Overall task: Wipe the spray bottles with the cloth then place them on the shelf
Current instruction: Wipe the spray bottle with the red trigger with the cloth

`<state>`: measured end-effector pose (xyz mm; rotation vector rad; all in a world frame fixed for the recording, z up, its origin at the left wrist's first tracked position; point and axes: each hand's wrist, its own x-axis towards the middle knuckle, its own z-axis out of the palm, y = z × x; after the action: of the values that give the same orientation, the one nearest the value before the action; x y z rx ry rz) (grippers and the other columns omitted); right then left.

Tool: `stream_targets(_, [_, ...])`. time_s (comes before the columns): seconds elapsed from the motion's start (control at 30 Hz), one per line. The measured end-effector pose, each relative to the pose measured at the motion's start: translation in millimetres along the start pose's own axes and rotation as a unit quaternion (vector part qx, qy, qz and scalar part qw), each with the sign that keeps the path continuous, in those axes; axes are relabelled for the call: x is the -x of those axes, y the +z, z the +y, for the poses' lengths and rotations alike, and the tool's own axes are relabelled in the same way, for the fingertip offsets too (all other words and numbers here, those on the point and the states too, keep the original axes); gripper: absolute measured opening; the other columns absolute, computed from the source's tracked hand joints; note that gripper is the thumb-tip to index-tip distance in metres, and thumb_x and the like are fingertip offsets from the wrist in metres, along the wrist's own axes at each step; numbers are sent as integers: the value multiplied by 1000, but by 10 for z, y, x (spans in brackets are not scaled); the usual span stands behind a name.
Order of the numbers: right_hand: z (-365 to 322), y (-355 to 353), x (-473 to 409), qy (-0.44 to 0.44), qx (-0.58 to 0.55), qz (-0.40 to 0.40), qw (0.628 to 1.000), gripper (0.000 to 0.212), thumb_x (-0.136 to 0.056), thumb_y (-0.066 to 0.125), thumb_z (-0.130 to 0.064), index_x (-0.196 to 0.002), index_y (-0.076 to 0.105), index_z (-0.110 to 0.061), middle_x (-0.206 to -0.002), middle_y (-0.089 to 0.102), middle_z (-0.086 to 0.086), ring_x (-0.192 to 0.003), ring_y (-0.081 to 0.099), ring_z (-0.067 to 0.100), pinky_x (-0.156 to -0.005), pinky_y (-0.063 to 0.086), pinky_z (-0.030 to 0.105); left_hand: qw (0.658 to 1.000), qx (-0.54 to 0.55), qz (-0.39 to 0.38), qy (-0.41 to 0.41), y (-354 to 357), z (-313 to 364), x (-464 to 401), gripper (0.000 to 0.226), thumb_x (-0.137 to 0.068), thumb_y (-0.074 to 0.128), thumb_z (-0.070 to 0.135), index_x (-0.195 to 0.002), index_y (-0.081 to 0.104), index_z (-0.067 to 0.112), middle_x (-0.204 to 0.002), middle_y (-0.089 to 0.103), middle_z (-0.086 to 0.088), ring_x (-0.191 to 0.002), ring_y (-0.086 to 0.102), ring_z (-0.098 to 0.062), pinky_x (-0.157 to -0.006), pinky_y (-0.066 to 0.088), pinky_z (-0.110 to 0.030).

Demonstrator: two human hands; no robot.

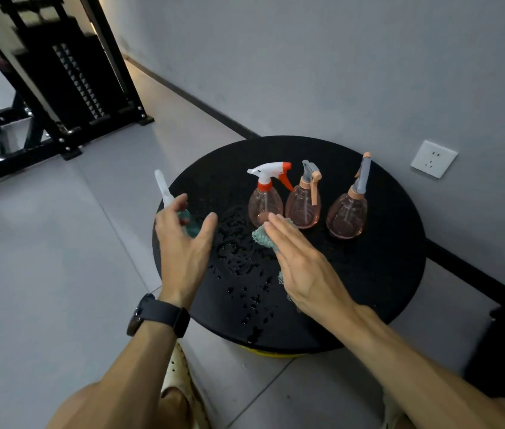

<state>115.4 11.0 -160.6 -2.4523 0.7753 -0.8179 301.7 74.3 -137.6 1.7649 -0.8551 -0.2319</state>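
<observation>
The round black table (369, 289) is beaded with water in front of me, and on its far side stand three pink spray bottles (302, 207) in a row, while a fourth, the teal bottle (191, 222) with a pale nozzle, stands at the left edge. My left hand (183, 243) hovers open just beside the teal bottle, fingers spread, holding nothing; I judge it should close low on the body to keep it upright on the wet top. My right hand (304, 267) lies flat with straight fingers over the green cloth (263, 236), near the red-triggered bottle (265, 196); I should gather the cloth first; then wipe downwards from the trigger.
</observation>
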Motion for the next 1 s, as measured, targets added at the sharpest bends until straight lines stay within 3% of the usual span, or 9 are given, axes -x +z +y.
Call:
stream_targets(0.13, [22,-32,33,1,3,6,1000,54,-94,46,10,-146,34,-1,-156,30,10,-147,20,16,-119,20,28,998,-26,-52,25,233,45,42,43,-96,63,32,-136,55,22,-122,49,3,-98,52,-1,-84,42,-5])
stream_targets(0.33, [50,13,-8,-2,3,13,1000,53,-95,45,8,-146,35,-1,-155,31,11,-147,19,16,-119,19,29,994,-13,-105,-9,596,-2,-42,39,-97,61,35,-132,57,20,-127,50,3,-103,57,-4,-83,43,-10])
stream_targets(0.47, [76,43,-51,2,-1,15,1000,51,-96,43,5,-146,35,0,-155,32,11,-147,21,18,-119,20,28,992,-8,-120,-29,809,-83,-210,42,-97,62,36,-133,57,17,-129,56,-2,-109,59,-10,-96,49,-27])
stream_targets(0.7, [123,26,-104,23,-5,37,999,51,-94,45,6,-144,38,0,-152,36,12,-145,26,20,-118,15,21,990,-23,-132,-40,1147,-202,-523,44,-95,63,39,-133,57,17,-125,53,2,-106,55,-8,-91,45,-25])
stream_targets(0.83, [138,7,-122,47,-16,55,997,52,-93,44,6,-145,38,-1,-153,34,9,-145,23,15,-118,13,17,986,-23,-156,-60,1351,-397,-623,62,-81,63,62,-123,62,17,-121,63,-6,-102,66,-15,-92,56,-42])
stream_targets(1.0, [140,-14,-89,53,-13,48,997,50,-95,41,1,-145,37,-3,-154,33,7,-146,22,14,-118,12,18,988,-29,-141,-60,1473,-461,-687,61,-82,68,54,-126,61,13,-125,57,-6,-109,60,-17,-97,53,-37])
